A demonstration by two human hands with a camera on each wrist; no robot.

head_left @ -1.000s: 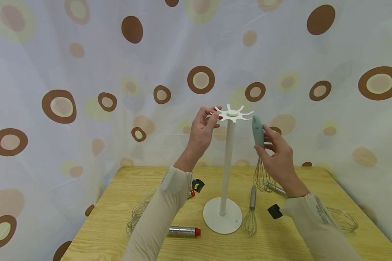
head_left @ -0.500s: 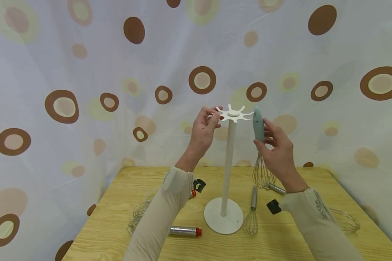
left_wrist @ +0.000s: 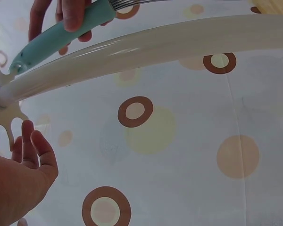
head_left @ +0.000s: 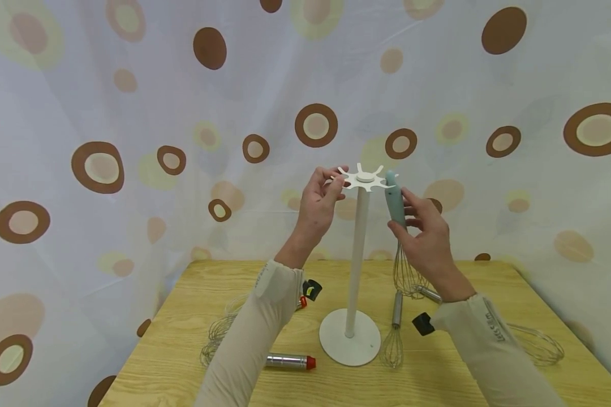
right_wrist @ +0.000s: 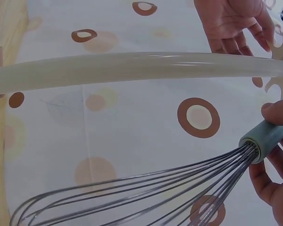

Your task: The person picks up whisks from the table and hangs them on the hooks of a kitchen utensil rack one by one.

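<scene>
A white stand (head_left: 357, 254) with a star-shaped ring of hooks (head_left: 365, 181) on top rises from a round base on the table. At the left of that ring, my left hand (head_left: 315, 206) pinches a hook between thumb and fingers. My right hand (head_left: 430, 243) holds a whisk by its teal handle (head_left: 395, 206), upright with a slight tilt. The handle's tip meets the hooks on the right side; whether a hook passes through its hole cannot be told. Its wire loops (right_wrist: 146, 193) hang below the hand.
On the wooden table (head_left: 331, 390), a small whisk (head_left: 394, 333) lies right of the base. Another whisk's wire loops (head_left: 537, 342) lie farther right. At left are wire loops (head_left: 216, 336) and a metal handle with a red end (head_left: 290, 362). A spotted curtain (head_left: 265, 68) hangs behind.
My right hand has raised the whisk, then brought it left and a little lower, so its handle tip now overlaps the right hooks. The left hand keeps its place on the stand.
</scene>
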